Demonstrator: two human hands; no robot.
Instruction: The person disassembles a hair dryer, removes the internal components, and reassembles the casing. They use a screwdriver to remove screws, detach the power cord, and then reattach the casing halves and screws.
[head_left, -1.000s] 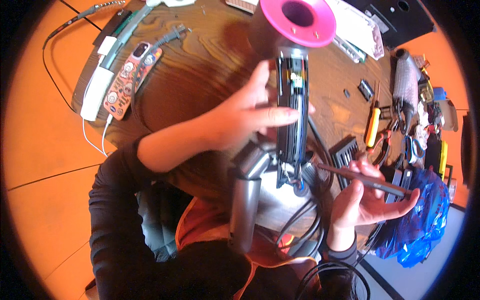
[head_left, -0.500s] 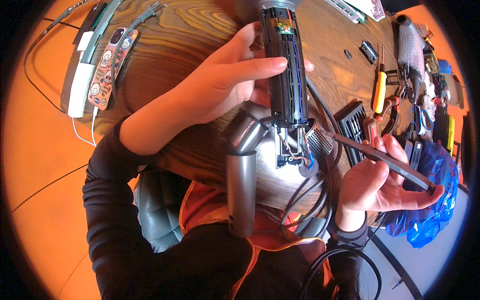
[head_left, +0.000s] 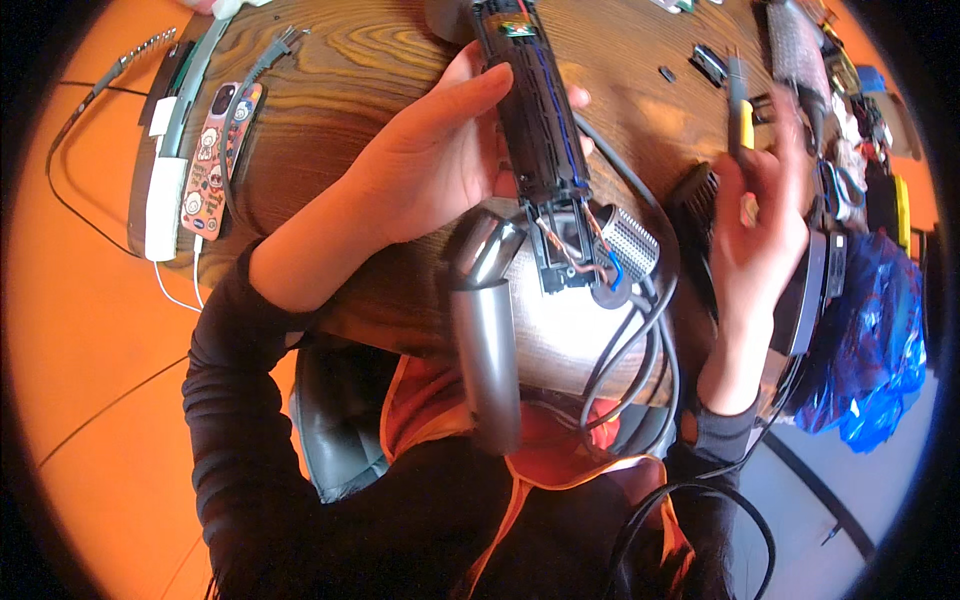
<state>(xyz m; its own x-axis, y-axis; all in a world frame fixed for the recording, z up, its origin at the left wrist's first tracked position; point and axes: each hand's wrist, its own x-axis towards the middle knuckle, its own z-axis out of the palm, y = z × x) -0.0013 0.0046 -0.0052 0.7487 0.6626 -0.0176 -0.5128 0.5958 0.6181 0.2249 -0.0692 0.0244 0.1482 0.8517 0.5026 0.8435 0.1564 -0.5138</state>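
Note:
In my left hand (head_left: pixel 450 140) is the black inner housing (head_left: pixel 540 120) of an opened handheld appliance, my thumb along its side. A small circuit board shows near its top, and bare wires and a blue lead stick out at its lower end. My right hand (head_left: pixel 760 220), blurred by motion, is raised at the right, pinching a dark grey pen-shaped screwdriver (head_left: pixel 736 105) that points away from me. Below the housing lie a perforated metal cylinder (head_left: pixel 630 243) and a grey tubular shell (head_left: pixel 487 350) with a shiny angled end.
A black cord (head_left: pixel 655 340) loops down the table's front edge. At the left are a phone in a patterned case (head_left: pixel 210 170), a white power strip (head_left: pixel 165 210) and a plug (head_left: pixel 270 55). Bubble-wrapped equipment (head_left: pixel 797 50), tools and a blue plastic bag (head_left: pixel 865 350) crowd the right.
My right hand has swung up and away from the wires, turning the screwdriver from slanting to nearly upright. The housing has shifted left and tilted slightly in my left hand.

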